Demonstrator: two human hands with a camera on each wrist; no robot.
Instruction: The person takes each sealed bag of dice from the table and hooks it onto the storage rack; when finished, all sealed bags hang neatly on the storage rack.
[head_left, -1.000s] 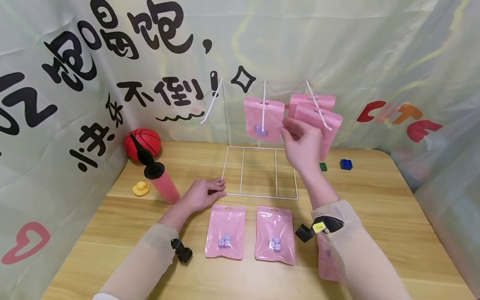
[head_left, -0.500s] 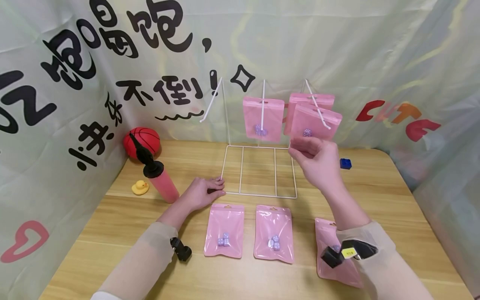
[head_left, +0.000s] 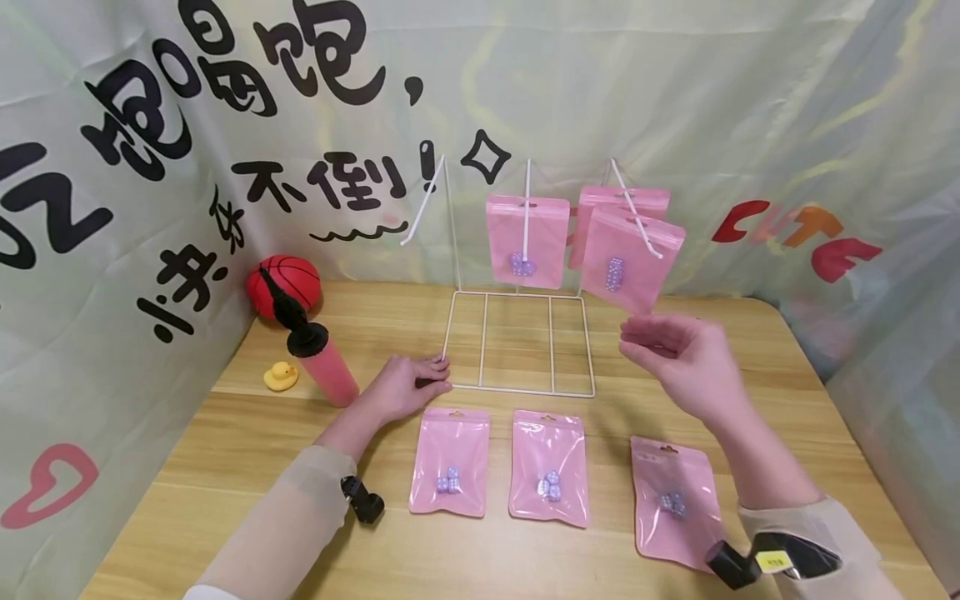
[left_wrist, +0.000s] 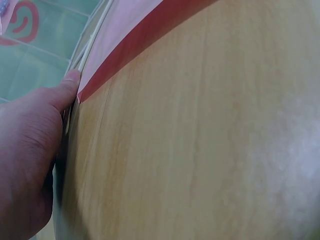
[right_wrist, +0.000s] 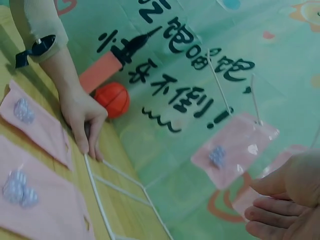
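Note:
A white wire display rack (head_left: pixel 517 390) stands on the wooden table, with three hooks sticking out toward me. My left hand (head_left: pixel 405 389) holds the front left corner of its base, thumb at the front wire. From the middle hook hangs a pink zip bag (head_left: pixel 547 229) with lilac dice inside. Two more pink bags hang on the right hook, and the front bag (head_left: pixel 637 254) is tilted. Just below its bottom edge is my right hand (head_left: pixel 686 362), fingers loosely bent with nothing between them. The left hook (head_left: pixel 423 200) carries no bag.
Three pink dice bags lie in front of the rack: a left bag (head_left: pixel 450 450), a middle bag (head_left: pixel 549 454) and a right bag (head_left: pixel 667 471). At left are a pink hand pump (head_left: pixel 330 371), a yellow rubber duck (head_left: pixel 281 376) and a red ball (head_left: pixel 296 283). A printed curtain (head_left: pixel 675 100) stands behind.
My right hand has moved down and to the right, away from the front bag on the right hook, uncovering the dice in it. The left hand keeps its place on the rack.

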